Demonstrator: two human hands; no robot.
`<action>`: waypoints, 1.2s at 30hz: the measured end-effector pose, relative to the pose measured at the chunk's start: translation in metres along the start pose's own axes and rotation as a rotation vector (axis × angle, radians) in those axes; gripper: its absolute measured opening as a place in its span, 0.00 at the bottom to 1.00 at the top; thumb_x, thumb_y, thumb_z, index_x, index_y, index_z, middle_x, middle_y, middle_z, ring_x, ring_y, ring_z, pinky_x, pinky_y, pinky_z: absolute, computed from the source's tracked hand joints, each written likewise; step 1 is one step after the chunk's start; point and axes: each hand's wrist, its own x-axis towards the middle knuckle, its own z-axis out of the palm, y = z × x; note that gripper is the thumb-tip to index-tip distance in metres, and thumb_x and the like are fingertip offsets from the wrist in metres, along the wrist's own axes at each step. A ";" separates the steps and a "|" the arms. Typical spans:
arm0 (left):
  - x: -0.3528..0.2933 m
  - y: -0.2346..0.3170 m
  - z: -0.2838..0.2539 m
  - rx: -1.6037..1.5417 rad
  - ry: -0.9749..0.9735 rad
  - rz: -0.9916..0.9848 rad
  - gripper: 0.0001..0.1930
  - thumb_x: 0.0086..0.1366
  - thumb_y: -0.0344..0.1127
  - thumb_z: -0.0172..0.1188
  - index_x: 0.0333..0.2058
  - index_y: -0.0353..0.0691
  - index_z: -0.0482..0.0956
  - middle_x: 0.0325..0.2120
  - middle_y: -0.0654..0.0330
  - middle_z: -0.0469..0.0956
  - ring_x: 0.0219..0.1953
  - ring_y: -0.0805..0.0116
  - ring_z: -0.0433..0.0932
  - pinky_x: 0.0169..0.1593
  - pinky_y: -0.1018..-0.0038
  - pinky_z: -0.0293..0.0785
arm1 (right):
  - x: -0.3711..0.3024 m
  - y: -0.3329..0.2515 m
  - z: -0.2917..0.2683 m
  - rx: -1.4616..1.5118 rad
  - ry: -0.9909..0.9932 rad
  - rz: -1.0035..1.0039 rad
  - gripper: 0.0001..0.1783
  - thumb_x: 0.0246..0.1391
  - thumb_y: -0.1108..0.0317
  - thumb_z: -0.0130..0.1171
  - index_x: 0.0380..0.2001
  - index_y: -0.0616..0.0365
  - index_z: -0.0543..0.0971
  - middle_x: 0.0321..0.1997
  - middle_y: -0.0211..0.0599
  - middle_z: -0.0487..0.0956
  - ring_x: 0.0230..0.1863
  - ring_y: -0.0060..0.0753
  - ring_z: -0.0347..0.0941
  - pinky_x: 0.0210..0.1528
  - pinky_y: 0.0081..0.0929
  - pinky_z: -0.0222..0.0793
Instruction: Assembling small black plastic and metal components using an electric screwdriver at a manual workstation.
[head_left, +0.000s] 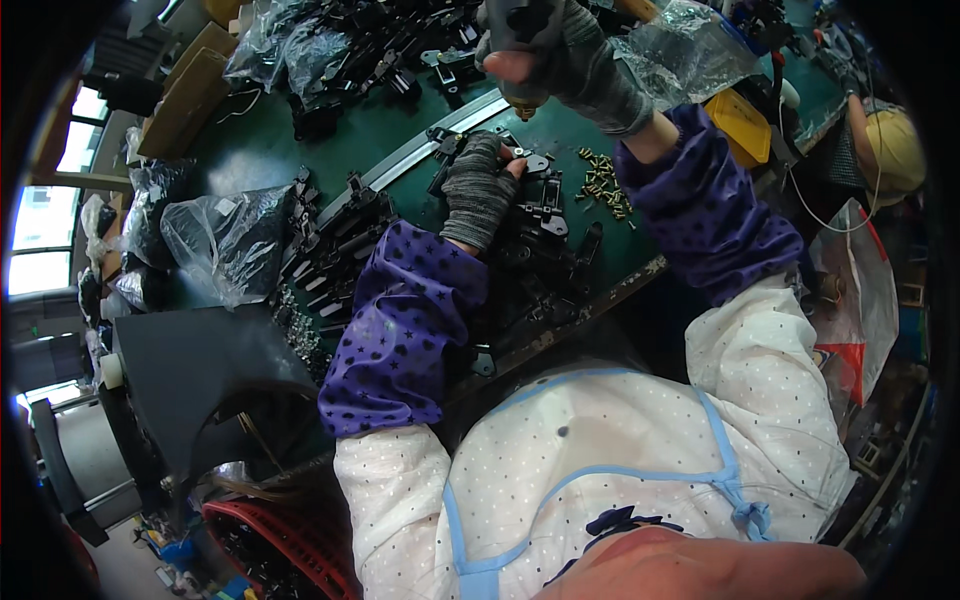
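Note:
My right hand point(590, 75), in a grey knit fingerless glove, is wrapped round a dark powered screwdriver point(525, 40). Its brass-coloured tip points down, just above my left hand point(475, 190). That hand wears a matching glove, and its thumb and fingertips pinch a black and silver metal bracket point(538, 162). Whether the driver's bit touches the bracket cannot be made out. A loose pile of brass-coloured screws point(602, 182) lies to the right of the bracket. More black brackets point(545, 215) lie nearer to me, under and beside my left hand.
A metal rail point(425, 145) crosses the green table point(265, 140). Black parts point(385, 60) heap up behind it. Left are a clear plastic bag point(225, 240) and small silver pieces point(300, 325). A yellow bin point(740, 127) stands right, near another person point(890, 150). A red basket point(285, 540) sits low left.

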 end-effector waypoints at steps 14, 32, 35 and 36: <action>-0.001 -0.002 0.002 0.069 0.033 0.003 0.10 0.47 0.37 0.65 0.26 0.43 0.73 0.21 0.57 0.75 0.26 0.59 0.76 0.31 0.67 0.70 | -0.033 0.016 0.050 1.150 0.133 0.682 0.21 0.44 0.72 0.61 0.44 0.60 0.69 0.40 0.33 0.72 0.39 0.29 0.72 0.38 0.28 0.72; -0.002 -0.015 0.011 0.052 0.095 0.154 0.10 0.47 0.32 0.64 0.26 0.40 0.71 0.22 0.57 0.74 0.27 0.58 0.76 0.31 0.68 0.71 | -0.014 0.018 0.052 1.075 -0.216 0.700 0.27 0.40 0.60 0.61 0.42 0.63 0.68 0.32 0.36 0.73 0.25 0.31 0.75 0.29 0.28 0.72; -0.001 -0.018 0.014 -0.011 0.110 0.171 0.10 0.47 0.30 0.64 0.26 0.39 0.71 0.22 0.56 0.74 0.27 0.58 0.75 0.31 0.68 0.71 | -0.020 0.018 0.059 1.126 -0.231 0.735 0.27 0.41 0.60 0.61 0.44 0.62 0.68 0.33 0.36 0.73 0.27 0.30 0.75 0.31 0.28 0.73; -0.001 -0.018 0.015 -0.042 0.128 0.172 0.10 0.47 0.30 0.64 0.26 0.39 0.71 0.22 0.56 0.73 0.27 0.58 0.75 0.30 0.68 0.70 | -0.020 0.016 0.058 1.155 -0.222 0.767 0.27 0.42 0.60 0.61 0.44 0.62 0.68 0.34 0.36 0.73 0.28 0.30 0.75 0.32 0.29 0.73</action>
